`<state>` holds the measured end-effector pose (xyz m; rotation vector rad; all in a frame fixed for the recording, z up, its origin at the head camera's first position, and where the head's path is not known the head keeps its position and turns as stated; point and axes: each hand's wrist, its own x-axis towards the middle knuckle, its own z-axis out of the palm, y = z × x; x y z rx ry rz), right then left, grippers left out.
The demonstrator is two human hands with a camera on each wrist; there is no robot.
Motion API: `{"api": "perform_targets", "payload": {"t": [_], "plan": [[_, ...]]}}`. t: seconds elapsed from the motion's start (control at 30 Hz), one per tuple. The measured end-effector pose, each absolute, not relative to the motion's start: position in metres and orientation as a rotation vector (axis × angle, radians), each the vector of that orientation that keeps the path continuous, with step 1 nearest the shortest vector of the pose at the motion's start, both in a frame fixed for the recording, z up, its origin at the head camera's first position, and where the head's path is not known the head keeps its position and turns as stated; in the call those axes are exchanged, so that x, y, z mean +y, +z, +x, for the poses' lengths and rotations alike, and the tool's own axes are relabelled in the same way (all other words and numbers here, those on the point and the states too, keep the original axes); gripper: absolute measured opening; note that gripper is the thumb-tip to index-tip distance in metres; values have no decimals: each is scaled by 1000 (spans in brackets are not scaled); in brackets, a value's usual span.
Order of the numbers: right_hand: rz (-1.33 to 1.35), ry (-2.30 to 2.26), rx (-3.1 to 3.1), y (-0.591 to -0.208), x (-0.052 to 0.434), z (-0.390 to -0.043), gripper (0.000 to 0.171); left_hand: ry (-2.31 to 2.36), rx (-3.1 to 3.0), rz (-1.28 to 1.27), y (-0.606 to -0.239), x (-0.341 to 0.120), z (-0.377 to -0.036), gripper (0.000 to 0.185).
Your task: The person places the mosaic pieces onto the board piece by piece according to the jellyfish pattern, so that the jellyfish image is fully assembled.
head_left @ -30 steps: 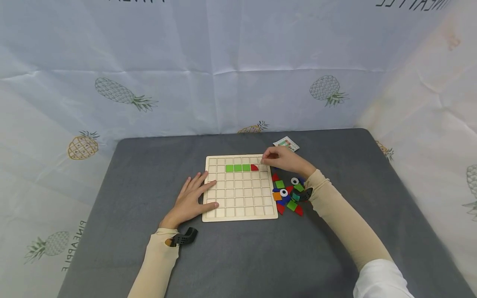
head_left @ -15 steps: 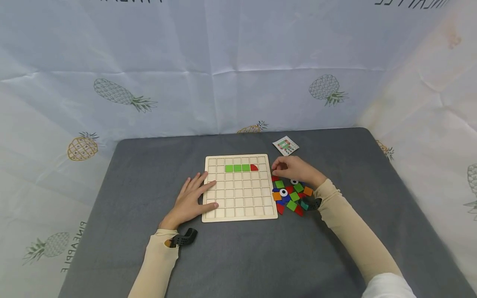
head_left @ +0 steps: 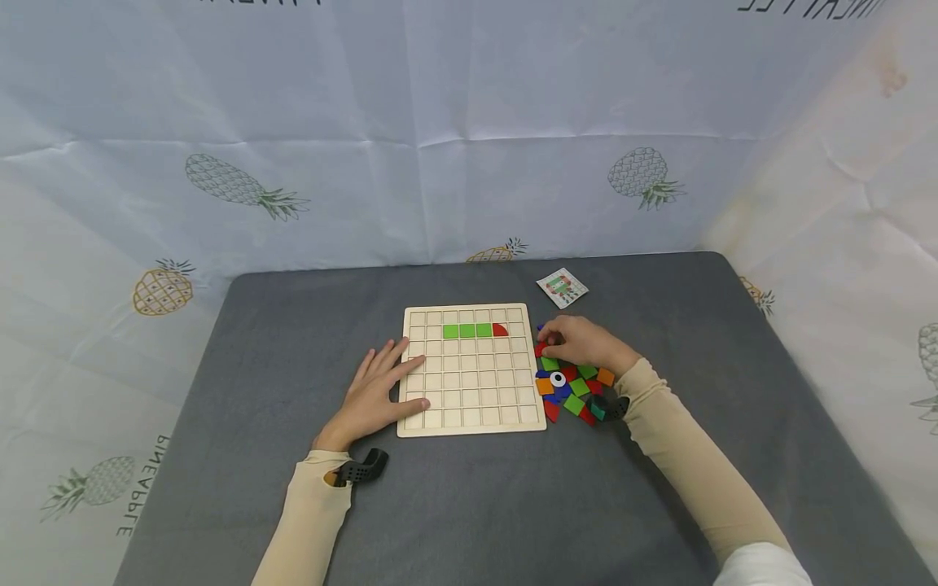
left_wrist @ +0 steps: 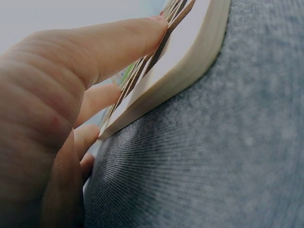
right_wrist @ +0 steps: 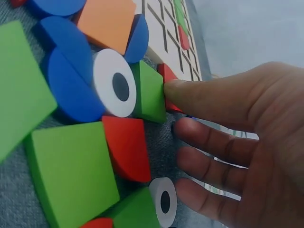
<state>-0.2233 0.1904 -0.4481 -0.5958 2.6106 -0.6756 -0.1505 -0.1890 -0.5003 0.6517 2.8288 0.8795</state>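
Observation:
A pale wooden grid board (head_left: 469,391) lies in the middle of the grey table, with three green square blocks (head_left: 467,330) and a red quarter-round block (head_left: 500,330) in a row near its top. My left hand (head_left: 377,399) rests spread over the board's left edge; in the left wrist view the thumb (left_wrist: 128,40) lies across its rim. At the board's right side my right hand (head_left: 582,340) pinches a red block (right_wrist: 167,73) at the edge of a pile. Its thumb tip presses on the block, while the index finger is hidden in the right wrist view.
Beside the board lies the loose pile, with green squares (right_wrist: 71,166), blue rounded blocks (right_wrist: 73,85), an orange square (head_left: 605,377) and white eye discs (head_left: 558,379). A small pattern card (head_left: 562,288) lies behind the right hand. A pineapple-print cloth (head_left: 440,195) hangs behind the table.
My right hand has moved from over the board's top right corner, right and toward me, to the pile, and its fingers have come down on a red block. The left hand has stayed put.

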Motion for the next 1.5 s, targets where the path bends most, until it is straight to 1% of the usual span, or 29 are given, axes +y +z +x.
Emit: {"api": "perform_targets", "payload": {"t": [0.17,0.4,0.57,0.7,0.9,1.3,1.5], "plan": [[-585,-712,2565,-447,191,-227,16,890,2828,646,-500,-189,-150,77],[-571,-908,2504,-434,187,-240,8,886,2837,644,-498,-188,-150,78],[-611,-1076,2464,-426,174,-251,13,886,2836,642,-498,-188,-149,77],[-639,-1109,2488,-418,162,-258,18,905,2828,641,-498,-188,-149,77],[-631,-1166,2458,-409,142,-265,17,912,2829,635,-499,-188,-149,77],[-712,-1126,2443,-395,94,-280,16,900,2830,625,-499,-189,-151,77],[-731,-1114,2436,-400,72,-286,15,898,2827,626,-500,-189,-151,77]]}}
